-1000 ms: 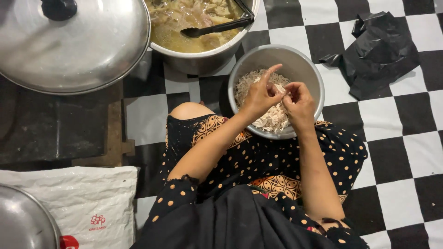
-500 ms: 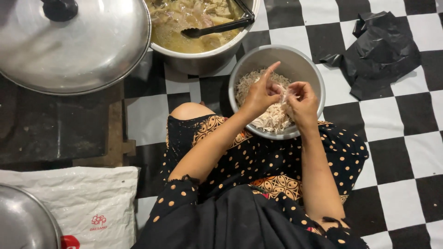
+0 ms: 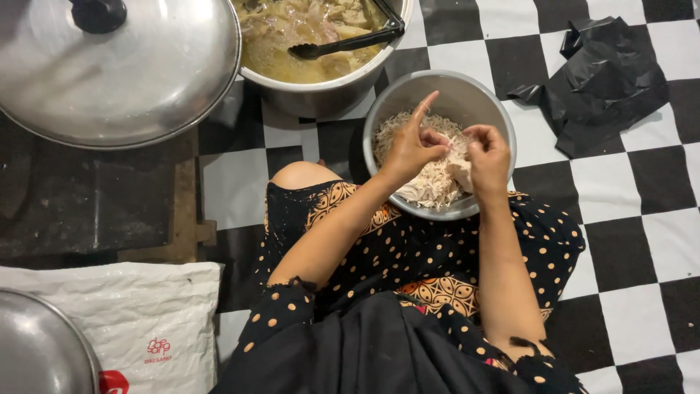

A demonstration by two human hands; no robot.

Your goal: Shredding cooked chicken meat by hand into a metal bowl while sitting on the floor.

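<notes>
A steel bowl (image 3: 487, 101) of pale shredded meat (image 3: 430, 186) rests on my lap. Both hands hover over it. My left hand (image 3: 413, 147) pinches a strand of a meat chunk, index finger pointing up. My right hand (image 3: 488, 155) grips that same pale meat chunk (image 3: 458, 169), and the two hands nearly touch. A large steel pot (image 3: 321, 87) of yellowish broth with meat pieces stands just beyond the bowl, a black ladle (image 3: 343, 44) lying in it.
A big round metal lid (image 3: 109, 80) lies at the upper left on a dark surface. A crumpled black plastic bag (image 3: 605, 80) sits on the checkered floor at the right. A white plastic bag (image 3: 124, 321) and another metal lid's edge (image 3: 36, 354) lie lower left.
My hands have shifted slightly over the bowl, pulling at the meat chunk. The bowl and pot stay put.
</notes>
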